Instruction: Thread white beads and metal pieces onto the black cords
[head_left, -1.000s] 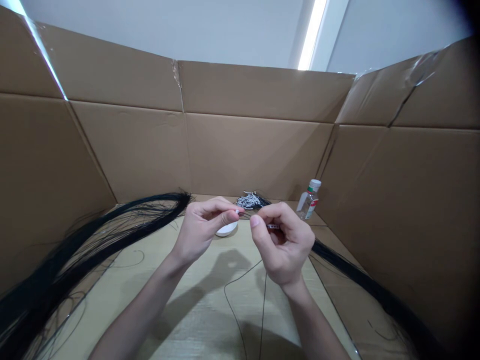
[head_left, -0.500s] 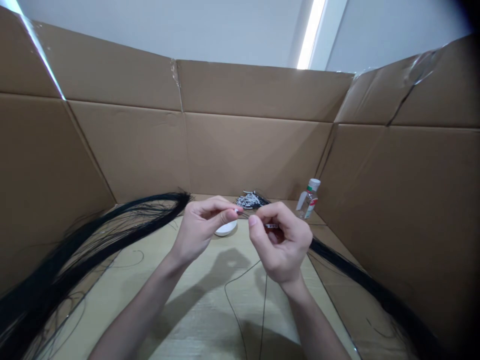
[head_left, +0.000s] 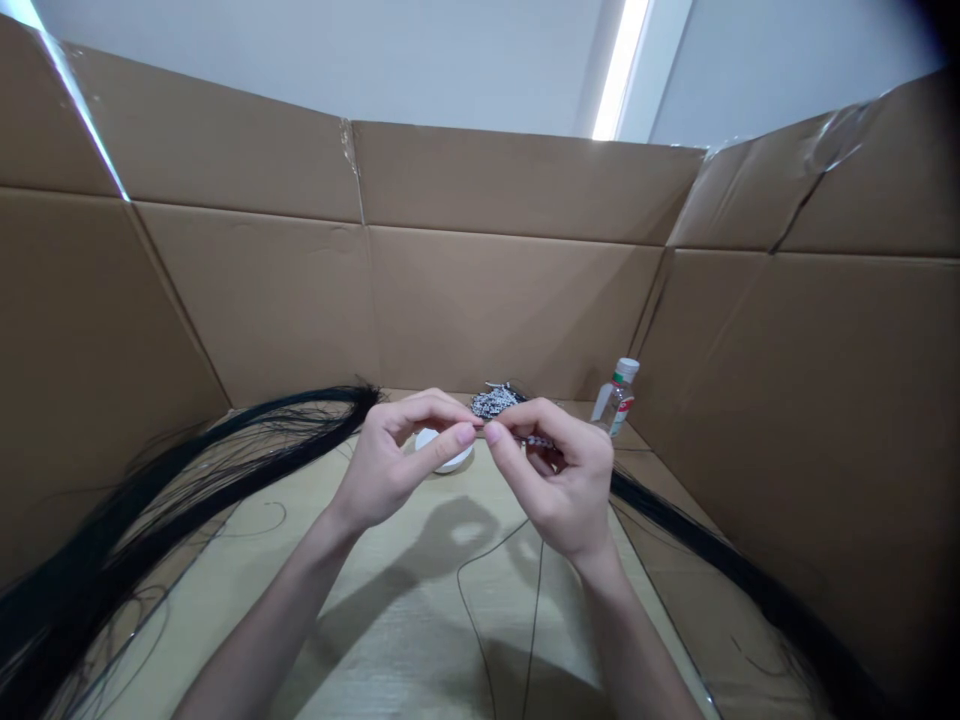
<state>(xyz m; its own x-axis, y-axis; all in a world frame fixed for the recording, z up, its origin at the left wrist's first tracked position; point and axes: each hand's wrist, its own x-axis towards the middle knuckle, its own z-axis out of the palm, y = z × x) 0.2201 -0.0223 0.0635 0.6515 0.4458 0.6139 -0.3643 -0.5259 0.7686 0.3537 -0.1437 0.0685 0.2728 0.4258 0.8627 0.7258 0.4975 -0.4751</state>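
Note:
My left hand (head_left: pixel 405 455) pinches thumb to forefinger above the middle of the pale table; what lies between those fingertips is too small to make out. Its fingertips nearly touch those of my right hand (head_left: pixel 559 470), which is closed on a thin dark cord (head_left: pixel 459 580). The cord hangs below in two strands over the table. Small white beads (head_left: pixel 538 441) show at the curled fingers of my right hand. Behind the left fingertips is a white round dish (head_left: pixel 450 462), partly hidden. A heap of black-and-white beaded strands (head_left: pixel 495 400) lies just beyond both hands.
Cardboard walls (head_left: pixel 517 310) surround the pale table (head_left: pixel 375 620). A clear bottle with a white cap (head_left: pixel 616 400) stands at the back right. Long bundles of black cord lie along the left (head_left: pixel 247 480) and the right side (head_left: pixel 712 545).
My right hand has moved a little left, so the fingertips of both hands are closer. The white piece seen at my left fingertips is now hidden. More of the dish shows.

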